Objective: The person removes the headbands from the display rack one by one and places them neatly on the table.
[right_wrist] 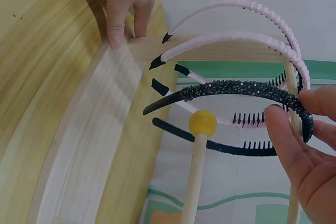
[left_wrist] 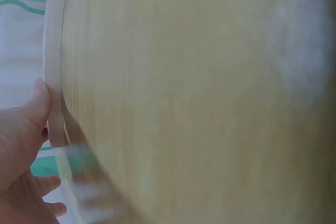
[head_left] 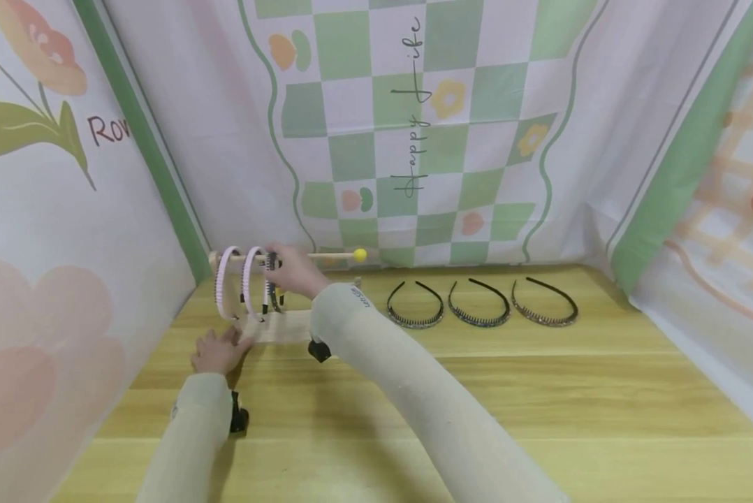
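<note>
Though two pink headbands (right_wrist: pixel 220 38), four dark (right_wrist: pixel 231 87)

Soft pink on the two bands (right_wrist: pixel 226 38), with black tips (right_wrist: pixel 157 62). Black on the next band (right_wrist: pixel 231 88), with silvery sparkly dots along the top. Bright yellow on the ball (right_wrist: pixel 202 124); pale, creamy wood on the rack (right_wrist: pixel 86 148). Dark on the three loose bands (head_left: pixel 477 323), maybe with tiny brown or grey sparkles, too far off to be sure. Yellow-brown stripes on the table (head_left: pixel 376 419). Creamy white on the sleeves (head_left: pixel 420 405). Green and white checks on the back cloth (head_left: pixel 397 91), with yellow flowers (head_left: pixel 447 98); orange and white checks on the right cloth (head_left: pixel 747 223).
</note>
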Available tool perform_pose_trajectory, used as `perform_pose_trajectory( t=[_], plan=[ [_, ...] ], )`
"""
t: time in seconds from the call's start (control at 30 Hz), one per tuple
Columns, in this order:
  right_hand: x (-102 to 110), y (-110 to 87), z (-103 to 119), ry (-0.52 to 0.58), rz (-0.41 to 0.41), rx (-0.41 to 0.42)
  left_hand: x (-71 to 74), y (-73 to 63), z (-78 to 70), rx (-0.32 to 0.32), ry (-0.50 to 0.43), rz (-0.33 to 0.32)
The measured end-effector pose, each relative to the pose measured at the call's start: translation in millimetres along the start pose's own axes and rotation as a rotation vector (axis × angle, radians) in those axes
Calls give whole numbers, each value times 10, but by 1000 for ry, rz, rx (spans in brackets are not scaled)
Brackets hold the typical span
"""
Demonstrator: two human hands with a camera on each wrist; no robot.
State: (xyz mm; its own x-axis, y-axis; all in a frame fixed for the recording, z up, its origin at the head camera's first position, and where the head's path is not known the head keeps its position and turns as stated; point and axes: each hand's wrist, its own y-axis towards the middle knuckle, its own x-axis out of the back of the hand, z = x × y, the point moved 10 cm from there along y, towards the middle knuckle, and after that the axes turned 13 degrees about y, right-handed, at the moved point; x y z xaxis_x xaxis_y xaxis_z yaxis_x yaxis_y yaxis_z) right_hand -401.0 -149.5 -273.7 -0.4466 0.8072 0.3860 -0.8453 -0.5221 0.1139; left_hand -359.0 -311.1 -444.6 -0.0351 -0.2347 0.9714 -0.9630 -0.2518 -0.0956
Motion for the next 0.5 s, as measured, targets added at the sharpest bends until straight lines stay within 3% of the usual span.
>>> perform_pose_trajectory(
  t=[0.23, 0.5],
  plan=[
    [67, 18, -15, -30, -14, -23, -8, 14, -10, 2, -7, -3],
    [181, -4, 52, 61, -9, -4, 7, 3, -8, -7, -22, 0]
  ],
)
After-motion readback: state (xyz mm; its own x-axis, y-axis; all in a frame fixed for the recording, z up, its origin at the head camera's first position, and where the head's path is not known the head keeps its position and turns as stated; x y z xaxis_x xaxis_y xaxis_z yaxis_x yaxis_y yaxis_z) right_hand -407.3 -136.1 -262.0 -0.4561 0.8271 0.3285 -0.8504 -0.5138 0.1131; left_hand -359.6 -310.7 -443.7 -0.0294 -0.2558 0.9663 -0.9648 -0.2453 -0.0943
